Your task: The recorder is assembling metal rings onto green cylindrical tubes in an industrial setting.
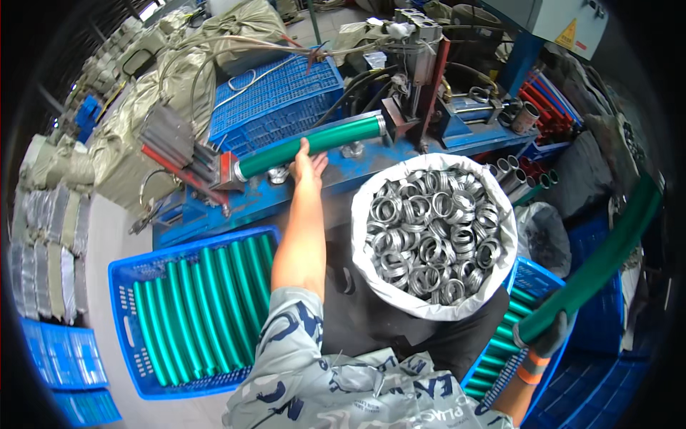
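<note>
A shiny green tube [336,136] with metal rings at its ends lies slantwise across the blue machine bench [250,207], between a red-faced block [227,170] and an upright clamp [404,114]. My bare left hand [309,168] is at the tube's middle, thumb against its near side, fingers partly hidden at its underside. At the right, my right hand [549,336], in a dark glove, is closed round the lower end of another long green tube [600,279]. That tube rises toward the far right. A white sack [364,268] full of metal rings [432,229] stands between my arms.
A blue crate [118,314] of green tubes stands at left; another blue crate [525,268] of tubes is beside my right leg. An upturned blue crate [279,93] sits behind the bench. Hoses [196,86] hang there, and a control box [554,25] overhangs the back right.
</note>
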### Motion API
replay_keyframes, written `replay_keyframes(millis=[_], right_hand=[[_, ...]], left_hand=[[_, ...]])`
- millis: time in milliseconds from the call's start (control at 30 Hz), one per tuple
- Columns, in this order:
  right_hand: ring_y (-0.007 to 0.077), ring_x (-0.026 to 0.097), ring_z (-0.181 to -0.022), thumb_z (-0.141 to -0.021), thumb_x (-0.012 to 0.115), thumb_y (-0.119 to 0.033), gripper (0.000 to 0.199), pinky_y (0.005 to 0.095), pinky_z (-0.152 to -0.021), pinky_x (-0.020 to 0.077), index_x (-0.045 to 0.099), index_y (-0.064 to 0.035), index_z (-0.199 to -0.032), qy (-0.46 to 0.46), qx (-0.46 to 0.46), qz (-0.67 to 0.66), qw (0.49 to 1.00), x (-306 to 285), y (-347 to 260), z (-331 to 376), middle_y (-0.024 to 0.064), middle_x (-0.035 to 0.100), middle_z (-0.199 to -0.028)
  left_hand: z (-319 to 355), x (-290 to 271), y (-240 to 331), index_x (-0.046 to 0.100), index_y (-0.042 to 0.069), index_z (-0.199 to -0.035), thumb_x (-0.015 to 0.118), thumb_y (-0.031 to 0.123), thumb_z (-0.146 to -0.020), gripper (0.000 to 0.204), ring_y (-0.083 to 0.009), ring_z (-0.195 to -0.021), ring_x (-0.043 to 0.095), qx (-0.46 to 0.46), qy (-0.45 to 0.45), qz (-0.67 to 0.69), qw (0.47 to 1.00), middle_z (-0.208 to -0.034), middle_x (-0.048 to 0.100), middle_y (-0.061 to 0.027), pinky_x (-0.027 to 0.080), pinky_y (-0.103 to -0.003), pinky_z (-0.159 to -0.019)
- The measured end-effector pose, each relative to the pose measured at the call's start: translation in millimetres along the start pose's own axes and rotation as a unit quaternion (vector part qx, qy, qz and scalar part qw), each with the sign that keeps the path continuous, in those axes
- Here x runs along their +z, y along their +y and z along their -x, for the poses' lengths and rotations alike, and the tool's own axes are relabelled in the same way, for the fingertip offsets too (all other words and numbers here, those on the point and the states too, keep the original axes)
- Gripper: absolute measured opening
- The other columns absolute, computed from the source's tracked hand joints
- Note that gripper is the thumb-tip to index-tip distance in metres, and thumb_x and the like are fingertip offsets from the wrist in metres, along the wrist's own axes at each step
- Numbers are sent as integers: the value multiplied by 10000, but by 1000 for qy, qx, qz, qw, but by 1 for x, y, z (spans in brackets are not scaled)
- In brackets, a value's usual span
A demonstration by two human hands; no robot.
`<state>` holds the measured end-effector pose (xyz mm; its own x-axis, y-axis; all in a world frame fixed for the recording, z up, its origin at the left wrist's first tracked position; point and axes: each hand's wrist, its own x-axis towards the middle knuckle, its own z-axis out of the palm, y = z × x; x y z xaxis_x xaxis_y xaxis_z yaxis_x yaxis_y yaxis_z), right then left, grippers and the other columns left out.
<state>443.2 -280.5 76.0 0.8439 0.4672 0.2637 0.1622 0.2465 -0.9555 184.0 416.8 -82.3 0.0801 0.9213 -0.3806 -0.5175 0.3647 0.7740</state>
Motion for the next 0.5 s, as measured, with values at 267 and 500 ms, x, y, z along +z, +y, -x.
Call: replay_keyframes(millis=[267, 500], right_hand=[[213, 726, -1146, -1050, 842, -65, 464, 410, -1042, 609, 678, 31, -1473, 241, 69, 316, 915, -276, 82, 185, 136, 775, -1307], [276, 807, -975, -1019, 836, -388, 541, 441, -864, 631, 786, 22, -1368, 296, 340, 317, 834, -277, 249, 334, 178, 849, -1195]], left_hand=[[-3, 21, -26, 563, -41, -1593, 807, 538, -1088, 806, -523, -1283, 771, -25, -62, -47, 997, -1440, 722, -366, 653, -621, -1055], [-69, -31, 97, 236, -179, -1750, 677, 489, -1144, 1003, -445, -1678, 421, -132, -213, -92, 964, -1782, 412, -366, 363, -526, -1412]])
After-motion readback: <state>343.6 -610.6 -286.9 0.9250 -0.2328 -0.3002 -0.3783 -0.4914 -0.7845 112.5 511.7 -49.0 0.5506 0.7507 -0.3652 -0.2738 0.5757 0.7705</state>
